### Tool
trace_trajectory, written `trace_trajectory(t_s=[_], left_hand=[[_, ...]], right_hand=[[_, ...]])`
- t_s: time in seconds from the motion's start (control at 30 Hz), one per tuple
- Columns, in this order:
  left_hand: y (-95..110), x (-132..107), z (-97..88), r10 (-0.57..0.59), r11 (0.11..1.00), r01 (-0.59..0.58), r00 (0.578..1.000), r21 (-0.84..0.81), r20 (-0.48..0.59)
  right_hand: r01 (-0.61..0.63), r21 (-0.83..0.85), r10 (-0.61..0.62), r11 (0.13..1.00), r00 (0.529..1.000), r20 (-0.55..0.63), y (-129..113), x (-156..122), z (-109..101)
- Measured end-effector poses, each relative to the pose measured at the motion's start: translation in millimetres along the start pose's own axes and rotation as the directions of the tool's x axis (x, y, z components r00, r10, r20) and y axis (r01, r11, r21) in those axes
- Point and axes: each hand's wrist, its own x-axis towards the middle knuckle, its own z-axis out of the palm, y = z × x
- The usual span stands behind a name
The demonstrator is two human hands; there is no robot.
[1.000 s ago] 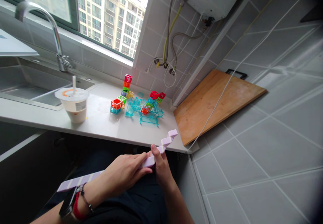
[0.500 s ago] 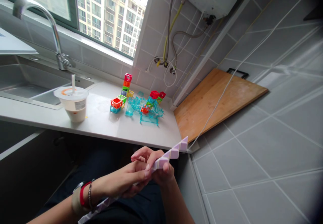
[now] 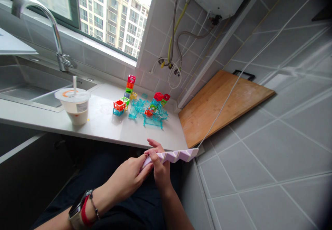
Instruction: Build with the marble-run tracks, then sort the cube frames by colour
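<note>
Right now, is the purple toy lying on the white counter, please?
No, the left hand and right hand hold the purple toy in front of the counter.

Kitchen: metal sink [image 3: 48,102], curved faucet [image 3: 53,24], pale countertop [image 3: 103,129], tiled walls [image 3: 293,140], wooden board [image 3: 223,107].

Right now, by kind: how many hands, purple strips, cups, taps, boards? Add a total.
Left hand and right hand, hands: 2
Purple strip: 1
Cup: 1
Tap: 1
Board: 1
Total: 6
</note>
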Motion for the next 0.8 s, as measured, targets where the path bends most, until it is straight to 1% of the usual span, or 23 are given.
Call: trace_trajectory(t_s=[0.03,0.1,0.17,0.23,0.27,0.33,0.37,0.4,0.43,0.47,0.53,0.6,0.63,0.7,0.73,0.77,0.8], left_hand=[[0.2,-0.2,-0.7,0.008,0.999,-0.007,1.0,-0.047,0.03],[3.0,-1.7,-4.0,0.031,0.986,-0.011,0.993,-0.164,0.118],[7.6,-4.1,-8.5,0.03,0.963,0.033,0.973,-0.268,0.228],[11.3,-6.9,-12.3,0.02,0.923,0.118,0.936,-0.366,0.353],[12.2,-8.0,-13.4,0.025,0.895,0.163,0.91,-0.415,0.413],[12.2,-9.7,-13.8,0.052,0.841,0.236,0.86,-0.486,0.508],[11.8,-10.2,-13.5,0.066,0.825,0.256,0.842,-0.504,0.536],[11.7,-10.7,-13.1,0.074,0.822,0.26,0.834,-0.507,0.547],[12.0,-11.1,-13.0,0.073,0.836,0.244,0.838,-0.492,0.54],[12.9,-11.6,-13.2,0.065,0.865,0.208,0.855,-0.457,0.514],[15.4,-12.2,-14.6,0.061,0.941,0.088,0.906,-0.326,0.418],[16.1,-11.9,-16.1,0.105,0.987,-0.061,0.945,-0.148,0.31],[14.8,-11.2,-16.3,0.141,0.99,-0.129,0.953,-0.059,0.268],[8.7,-8.3,-15.5,0.205,0.968,-0.23,0.955,0.099,0.213],[4.4,-6.2,-14.7,0.22,0.952,-0.254,0.955,0.168,0.197],[-0.3,-4.1,-13.7,0.224,0.938,-0.263,0.957,0.225,0.186],[-4.7,-1.9,-12.9,0.219,0.928,-0.261,0.959,0.264,0.178]], right_hand=[[0.031,-0.034,-0.031,0.999,0.999,0.012,0.0,0.4,-2.0],[0.128,-0.083,-0.118,0.988,0.987,0.107,-2.8,2.9,-8.7],[0.22,-0.117,-0.184,0.969,0.949,0.256,-8.1,6.9,-17.7],[0.288,-0.146,-0.221,0.946,0.907,0.359,-13.3,10.8,-26.1],[0.314,-0.16,-0.236,0.936,0.895,0.378,-15.2,12.1,-29.2],[0.349,-0.18,-0.265,0.92,0.89,0.37,-17.0,12.8,-32.6],[0.355,-0.184,-0.273,0.917,0.892,0.361,-17.1,12.3,-32.7],[0.355,-0.183,-0.275,0.917,0.894,0.354,-16.8,11.4,-32.0],[0.351,-0.177,-0.276,0.92,0.897,0.345,-16.0,10.1,-30.4],[0.346,-0.165,-0.278,0.924,0.902,0.331,-14.8,8.6,-28.2],[0.329,-0.132,-0.283,0.935,0.918,0.279,-11.0,5.3,-22.5],[0.281,-0.063,-0.264,0.958,0.944,0.196,-4.9,2.1,-15.8],[0.229,-0.009,-0.224,0.973,0.961,0.163,-1.3,0.7,-12.4],[0.05,0.124,-0.068,0.991,0.987,0.147,6.2,-1.0,-6.2],[-0.058,0.188,0.027,0.981,0.986,0.164,9.6,-1.3,-3.7],[-0.156,0.238,0.112,0.959,0.976,0.187,12.3,-1.1,-1.7],[-0.228,0.273,0.176,0.935,0.963,0.203,14.2,-0.5,-0.5]])
